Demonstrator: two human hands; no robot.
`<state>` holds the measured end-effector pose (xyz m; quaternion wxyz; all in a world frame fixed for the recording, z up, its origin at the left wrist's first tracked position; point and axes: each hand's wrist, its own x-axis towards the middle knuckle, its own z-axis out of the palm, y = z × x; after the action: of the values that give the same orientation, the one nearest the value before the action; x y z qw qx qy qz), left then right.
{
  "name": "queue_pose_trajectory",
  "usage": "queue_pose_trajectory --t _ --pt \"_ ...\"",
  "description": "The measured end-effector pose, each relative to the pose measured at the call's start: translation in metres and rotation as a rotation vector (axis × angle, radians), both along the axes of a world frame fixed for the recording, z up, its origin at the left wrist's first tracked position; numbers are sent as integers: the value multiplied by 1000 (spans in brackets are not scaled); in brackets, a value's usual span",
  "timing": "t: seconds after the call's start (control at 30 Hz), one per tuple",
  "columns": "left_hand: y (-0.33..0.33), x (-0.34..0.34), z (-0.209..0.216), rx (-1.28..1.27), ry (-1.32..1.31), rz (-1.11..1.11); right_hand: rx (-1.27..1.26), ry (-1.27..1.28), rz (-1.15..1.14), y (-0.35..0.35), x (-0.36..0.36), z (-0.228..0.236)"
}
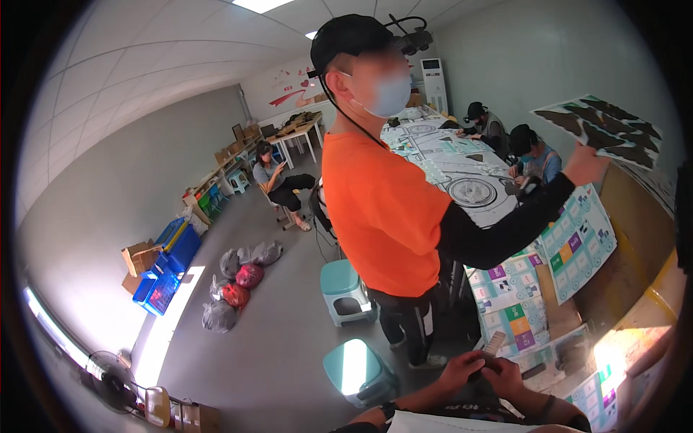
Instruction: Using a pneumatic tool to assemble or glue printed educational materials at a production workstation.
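Note:
At the lower right, close to my body, my left hand (460, 371) and my right hand (504, 378) meet with their fingers bent and pressed together. A small dark piece (478, 374) shows between them, mostly covered by the fingers; its kind is unclear. Just beyond the fingertips rises a narrow pale strip with fine marks (495, 342); whether it is held or lies behind the hands cannot be told. Printed sheets (512, 317) with coloured squares cover the table beyond my hands. A short dark bar (534, 371) lies beside my right hand.
A person in an orange shirt (382, 209) stands right ahead, holding up a board with dark patches (603, 126). Two teal stools (346, 281) stand on the floor. Bags (242, 278) and blue crates (170, 267) lie left. Other people sit along the long table (462, 162) and farther back.

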<state>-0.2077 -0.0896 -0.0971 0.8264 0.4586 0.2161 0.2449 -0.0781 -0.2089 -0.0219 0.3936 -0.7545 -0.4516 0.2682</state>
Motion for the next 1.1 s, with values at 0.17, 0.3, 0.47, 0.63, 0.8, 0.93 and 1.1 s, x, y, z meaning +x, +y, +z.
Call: queue_pose_trajectory --t 0.17,0.3,0.47,0.63,0.8,0.93,1.1 --pt "3 -3 -9 35 64 -31 57 -2 -106 1 -6 -19" --pt "5 -10 -14 -4 36 -15 114 -7 -120 5 -15 -24" --pt "10 -23 -32 16 -21 -75 125 79 -7 7 -10 -36" --pt "10 -44 5 158 57 -288 40 877 143 2 0 -47" --pt "10 -51 1 -39 -254 -528 -18 1373 175 -3 -8 -71" --pt "6 -56 2 -171 -222 -509 -50 1430 216 4 -15 -43" --pt "10 -56 -4 -110 -302 -519 -37 1388 222 2 -17 -59"
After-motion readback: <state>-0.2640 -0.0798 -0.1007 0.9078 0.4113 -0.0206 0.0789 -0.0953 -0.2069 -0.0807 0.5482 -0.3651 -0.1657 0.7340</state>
